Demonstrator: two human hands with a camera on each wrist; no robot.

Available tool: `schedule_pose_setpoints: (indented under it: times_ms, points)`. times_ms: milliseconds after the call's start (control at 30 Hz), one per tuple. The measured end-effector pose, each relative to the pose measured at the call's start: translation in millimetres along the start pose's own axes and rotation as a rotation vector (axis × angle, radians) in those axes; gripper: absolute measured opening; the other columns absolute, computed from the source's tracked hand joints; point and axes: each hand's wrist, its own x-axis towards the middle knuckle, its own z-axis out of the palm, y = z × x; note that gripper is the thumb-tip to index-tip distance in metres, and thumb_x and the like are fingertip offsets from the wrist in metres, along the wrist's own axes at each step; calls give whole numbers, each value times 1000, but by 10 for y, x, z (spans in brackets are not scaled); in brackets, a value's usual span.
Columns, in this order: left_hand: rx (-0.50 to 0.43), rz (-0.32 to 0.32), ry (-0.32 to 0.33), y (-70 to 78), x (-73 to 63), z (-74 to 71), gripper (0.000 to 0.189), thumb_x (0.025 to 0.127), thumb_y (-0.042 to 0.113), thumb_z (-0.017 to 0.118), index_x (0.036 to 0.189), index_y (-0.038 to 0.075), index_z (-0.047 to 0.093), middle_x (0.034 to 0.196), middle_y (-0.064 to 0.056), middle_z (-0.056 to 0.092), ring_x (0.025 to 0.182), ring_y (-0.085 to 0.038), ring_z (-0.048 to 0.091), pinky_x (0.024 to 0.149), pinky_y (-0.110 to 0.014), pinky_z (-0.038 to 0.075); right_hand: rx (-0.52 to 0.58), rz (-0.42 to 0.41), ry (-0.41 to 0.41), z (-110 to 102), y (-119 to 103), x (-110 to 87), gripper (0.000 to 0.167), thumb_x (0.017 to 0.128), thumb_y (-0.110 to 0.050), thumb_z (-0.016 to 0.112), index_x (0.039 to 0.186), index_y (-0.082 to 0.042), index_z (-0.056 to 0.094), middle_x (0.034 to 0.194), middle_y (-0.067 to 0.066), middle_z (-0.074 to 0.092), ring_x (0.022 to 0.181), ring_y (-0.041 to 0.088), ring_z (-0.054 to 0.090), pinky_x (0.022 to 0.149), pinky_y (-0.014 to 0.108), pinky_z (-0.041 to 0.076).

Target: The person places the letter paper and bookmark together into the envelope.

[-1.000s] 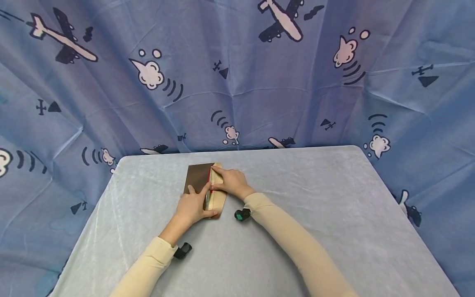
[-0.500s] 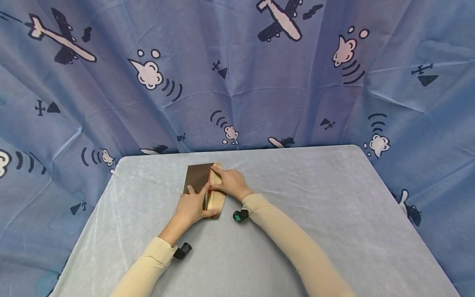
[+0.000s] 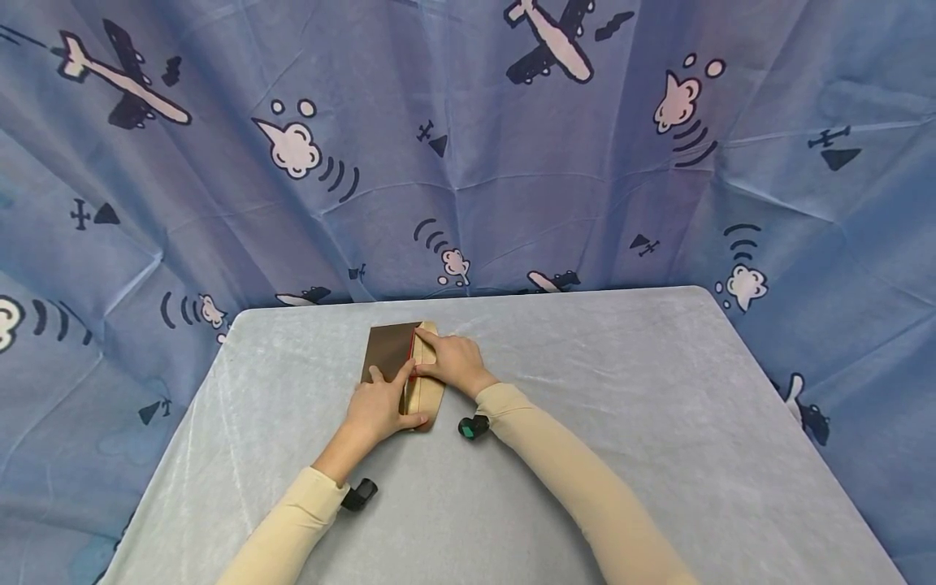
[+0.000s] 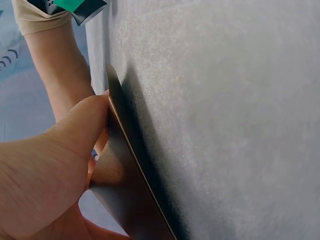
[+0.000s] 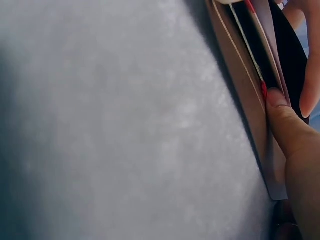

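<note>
A flat brown folder-like case (image 3: 391,348) lies near the table's far side, with a tan flap (image 3: 427,398) along its right and a red line at the gap between them. Its exact kind is unclear. My left hand (image 3: 374,410) grips its near part, fingers over the brown panel and thumb across the flap; in the left wrist view the thumb (image 4: 82,125) presses on the brown edge. My right hand (image 3: 459,361) pinches the far part of the gap. In the right wrist view, its thumb (image 5: 287,120) sits between the layers beside a red bit.
A pale grey cloth covers the table (image 3: 621,406). Behind it hangs a blue curtain (image 3: 468,146) printed with planes. A small black device (image 3: 360,494) is at the left wrist, and another black device with a green face (image 3: 472,427) at the right.
The right hand and forearm have shifted very slightly left, and the gap by the red line looks a little narrower. The left hand stays in place.
</note>
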Motion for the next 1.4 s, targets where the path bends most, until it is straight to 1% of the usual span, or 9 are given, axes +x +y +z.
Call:
schedule_pose_setpoints:
  times_ms: [233, 433, 567, 1000, 1167, 1267, 1400]
  points:
    - [-1, 9, -1, -2, -4, -2, 102, 75, 66, 74, 156, 20, 33, 133, -50, 45, 97, -59, 64, 88, -62, 52, -3, 5, 0, -1, 3, -3, 85, 77, -72, 65, 150, -32, 43, 97, 13, 76, 77, 27, 69, 62, 39, 53]
    - [7, 2, -6, -10, -4, -1, 100, 75, 66, 73, 156, 21, 33, 133, -50, 45, 96, -59, 65, 88, -61, 53, 8, 1, -5, -7, 0, -9, 85, 78, -71, 65, 150, -32, 43, 97, 14, 76, 76, 28, 69, 61, 40, 53]
    - [14, -5, -12, -2, -8, 3, 99, 76, 66, 73, 155, 21, 34, 134, -51, 44, 96, -60, 64, 85, -60, 54, 8, 0, -8, -1, 1, -9, 85, 78, -70, 65, 151, -32, 42, 100, 14, 76, 78, 28, 69, 62, 40, 53]
    - [6, -27, -6, -13, -13, 8, 96, 77, 66, 72, 155, 23, 35, 137, -50, 41, 98, -62, 62, 80, -58, 55, -1, -1, 16, -14, -13, -1, 83, 79, -68, 67, 149, -31, 45, 101, 14, 76, 80, 28, 71, 63, 40, 55]
    - [-22, -29, 11, -5, -27, -9, 93, 77, 63, 73, 154, 23, 37, 137, -50, 41, 99, -62, 62, 76, -57, 56, 1, 21, 13, 5, -21, 3, 84, 77, -69, 68, 149, -33, 45, 100, 13, 76, 82, 29, 71, 64, 41, 54]
    - [-37, -34, 3, 2, -37, -22, 91, 79, 62, 73, 154, 24, 37, 138, -50, 40, 101, -62, 61, 76, -57, 56, 13, 22, 8, 16, -14, 2, 85, 77, -70, 68, 149, -33, 45, 101, 12, 76, 83, 29, 71, 66, 41, 54]
    - [-25, -36, -15, 5, -33, -19, 90, 80, 62, 71, 154, 26, 36, 139, -49, 40, 102, -61, 61, 77, -57, 56, 42, 10, -1, 11, 3, -9, 85, 78, -70, 67, 150, -31, 44, 104, 13, 76, 87, 29, 71, 69, 42, 55]
